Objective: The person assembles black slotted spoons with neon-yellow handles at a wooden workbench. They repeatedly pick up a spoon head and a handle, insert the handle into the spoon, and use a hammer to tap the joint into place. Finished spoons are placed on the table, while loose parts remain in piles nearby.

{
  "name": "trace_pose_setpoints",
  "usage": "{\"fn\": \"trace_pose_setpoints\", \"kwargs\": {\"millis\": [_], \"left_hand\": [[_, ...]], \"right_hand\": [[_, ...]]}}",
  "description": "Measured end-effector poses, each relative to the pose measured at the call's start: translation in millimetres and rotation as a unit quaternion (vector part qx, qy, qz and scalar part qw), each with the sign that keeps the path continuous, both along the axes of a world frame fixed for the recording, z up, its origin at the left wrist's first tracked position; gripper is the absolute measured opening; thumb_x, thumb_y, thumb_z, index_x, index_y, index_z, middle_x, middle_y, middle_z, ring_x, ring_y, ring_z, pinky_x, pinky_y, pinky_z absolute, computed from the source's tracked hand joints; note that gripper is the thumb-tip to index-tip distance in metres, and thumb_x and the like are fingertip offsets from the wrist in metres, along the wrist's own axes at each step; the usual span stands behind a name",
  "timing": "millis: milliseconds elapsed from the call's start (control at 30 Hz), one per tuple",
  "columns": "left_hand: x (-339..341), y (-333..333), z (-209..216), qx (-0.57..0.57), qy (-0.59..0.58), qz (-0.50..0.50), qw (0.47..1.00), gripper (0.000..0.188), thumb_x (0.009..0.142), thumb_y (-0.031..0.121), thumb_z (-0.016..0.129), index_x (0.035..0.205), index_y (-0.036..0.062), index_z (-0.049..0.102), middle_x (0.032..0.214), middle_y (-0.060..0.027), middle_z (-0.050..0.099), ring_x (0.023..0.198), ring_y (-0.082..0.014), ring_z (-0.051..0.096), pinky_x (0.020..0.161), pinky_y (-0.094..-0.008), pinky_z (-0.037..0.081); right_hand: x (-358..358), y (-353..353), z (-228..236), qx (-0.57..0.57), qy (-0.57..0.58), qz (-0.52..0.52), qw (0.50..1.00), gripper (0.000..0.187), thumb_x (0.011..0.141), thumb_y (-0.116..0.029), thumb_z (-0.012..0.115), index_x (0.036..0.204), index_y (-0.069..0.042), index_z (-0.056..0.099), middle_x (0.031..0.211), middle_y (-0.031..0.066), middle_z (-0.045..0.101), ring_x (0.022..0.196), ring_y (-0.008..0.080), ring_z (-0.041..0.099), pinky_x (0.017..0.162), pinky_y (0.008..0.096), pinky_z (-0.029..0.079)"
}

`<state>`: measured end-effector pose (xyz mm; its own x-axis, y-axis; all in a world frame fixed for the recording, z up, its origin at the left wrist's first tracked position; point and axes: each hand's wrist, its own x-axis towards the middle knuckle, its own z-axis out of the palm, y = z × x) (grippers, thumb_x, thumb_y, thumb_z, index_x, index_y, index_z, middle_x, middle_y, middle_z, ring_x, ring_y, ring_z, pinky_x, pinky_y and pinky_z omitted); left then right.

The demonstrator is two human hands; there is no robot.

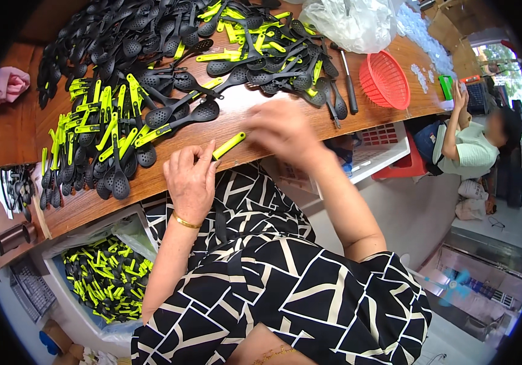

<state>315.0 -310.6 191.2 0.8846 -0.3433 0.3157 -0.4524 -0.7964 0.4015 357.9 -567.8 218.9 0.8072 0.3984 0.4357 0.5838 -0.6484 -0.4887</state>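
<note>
My left hand is at the table's near edge, its fingers closed on a lime-green handle that sticks out toward the right. A dark part shows at the fingertips; the rest of the piece is hidden by the hand. Just right of the handle is my right hand, smeared by motion, so its fingers cannot be read. Left of my hands lies a pile of black slotted spoons with lime-green handles. One such slotted spoon rests just beyond my left hand.
Black spoon heads are heaped at the far left. A red plastic basket and a clear plastic bag are at the right. A bin of green-and-black pieces stands below the table. Another person sits at far right.
</note>
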Motion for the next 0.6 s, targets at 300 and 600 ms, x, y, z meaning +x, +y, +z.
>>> {"fn": "trace_pose_setpoints", "kwargs": {"millis": [300,600], "left_hand": [[-9,8,0,-0.008,0.013,-0.005,1.000,0.041,0.090,0.009,0.066,0.131,0.0109,0.068,0.099,-0.0068,0.058,0.092,-0.0269,0.055,0.078,-0.0400,0.040],[-10,8,-14,-0.147,-0.045,0.088,0.984,0.016,0.081,0.008,0.077,0.096,0.0101,0.072,0.096,-0.0039,0.066,0.092,-0.0250,0.060,0.079,-0.0378,0.041]], "right_hand": [[32,-191,-26,-0.185,0.031,-0.402,0.896,0.044,0.090,-0.026,0.069,0.127,-0.002,0.065,0.117,0.0224,0.070,0.112,0.0376,0.066,0.096,0.0450,0.052],[-27,-141,2,0.282,0.190,-0.312,0.887,0.033,0.102,-0.011,0.061,0.133,-0.001,0.056,0.092,-0.0002,0.060,0.070,0.0047,0.053,0.059,0.0206,0.041]]}}
